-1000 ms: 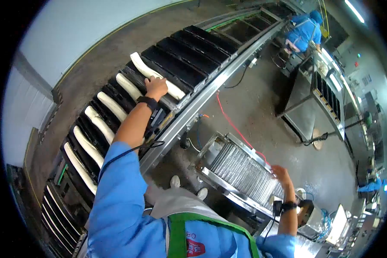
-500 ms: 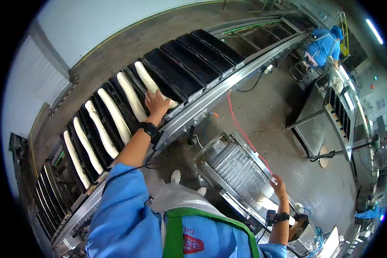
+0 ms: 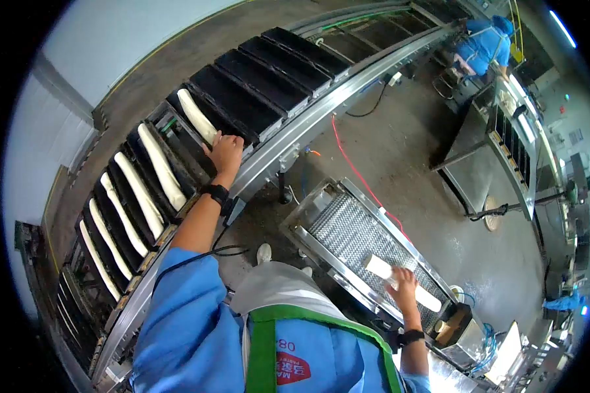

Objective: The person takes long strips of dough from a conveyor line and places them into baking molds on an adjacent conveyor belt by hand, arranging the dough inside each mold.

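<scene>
My left hand (image 3: 227, 154) rests at the lower end of a long white dough strip (image 3: 195, 116) in a black tray, its fingers spread over the strip and the tray's edge. Several more strips, such as one white strip (image 3: 160, 164), lie in black trays to the left. Over the metal mesh belt (image 3: 347, 229), my right hand (image 3: 404, 285) is on a thick white dough roll (image 3: 377, 267), fingers bent over its middle. The roll lies slantwise across the belt's lower part.
Black trays (image 3: 262, 83) without strips continue up the rail conveyor (image 3: 295, 147). A co-worker in blue (image 3: 484, 47) bends over a table at the upper right. A red hose (image 3: 354, 170) runs along the floor. A metal table (image 3: 469, 170) stands at the right.
The trays with strips have shifted down and left, and a gap shows left of my left hand's tray. My right hand has moved down-left onto the roll, which now shows on the belt.
</scene>
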{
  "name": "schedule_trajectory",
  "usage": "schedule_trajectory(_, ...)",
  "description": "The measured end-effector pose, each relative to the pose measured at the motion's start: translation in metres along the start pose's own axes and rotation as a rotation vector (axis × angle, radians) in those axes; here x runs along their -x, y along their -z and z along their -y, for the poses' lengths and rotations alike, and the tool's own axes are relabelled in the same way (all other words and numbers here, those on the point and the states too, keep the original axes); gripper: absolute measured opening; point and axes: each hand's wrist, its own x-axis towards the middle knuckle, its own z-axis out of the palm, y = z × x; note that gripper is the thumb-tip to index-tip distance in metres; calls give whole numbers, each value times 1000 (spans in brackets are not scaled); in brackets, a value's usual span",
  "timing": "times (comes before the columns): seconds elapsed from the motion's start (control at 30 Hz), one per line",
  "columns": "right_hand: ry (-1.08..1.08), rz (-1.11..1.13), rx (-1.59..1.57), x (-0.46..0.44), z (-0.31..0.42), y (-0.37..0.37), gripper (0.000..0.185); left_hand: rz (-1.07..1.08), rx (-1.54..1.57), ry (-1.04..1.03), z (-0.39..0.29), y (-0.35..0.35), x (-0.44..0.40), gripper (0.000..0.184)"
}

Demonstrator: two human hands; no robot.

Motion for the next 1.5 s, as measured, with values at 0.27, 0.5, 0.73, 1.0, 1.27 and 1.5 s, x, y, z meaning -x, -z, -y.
schedule_trajectory(0.27,144,211,206,-90,68,-40,55,11,12,-440,-12,-25,-18,26)
schedule_trajectory(0.5,-30,-285,-373,-112,72,108,41,58,-73,-448,-15,-33,-7,37)
schedule_trajectory(0.73,201,-864,-912,-167,193,200,34,-77,9,-473,-9,-65,-12,29)
schedule_trajectory(1.0,345,-415,-970,-373,286,23,42,-128,63,-476,2,-80,-3,27)
schedule_trajectory(1.27,132,-49,-539,-295,124,-73,54,-97,79,-513,14,-68,-17,27)
schedule_trajectory(1.5,-469,256,111,-73,-62,-111,59,-139,4,-513,13,-80,-23,27)
